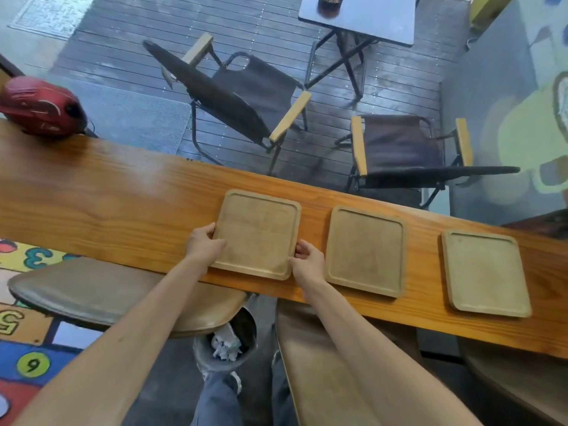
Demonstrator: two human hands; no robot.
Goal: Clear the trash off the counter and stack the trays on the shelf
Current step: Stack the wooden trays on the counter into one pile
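Three square, pale wooden trays lie in a row on the long wooden counter (107,207). My left hand (204,245) grips the left edge of the left tray (258,233), and my right hand (309,259) grips that tray's near right corner. The middle tray (365,250) and the right tray (484,272) lie untouched to the right. All three trays are bare. Below the counter, between two stools, a grey bin (226,344) holds crumpled white paper.
A red helmet (41,107) rests at the counter's far left end. Two stool seats (116,295) stand under the near edge. Behind the glass are two folding chairs (246,96) and a small table (358,18).
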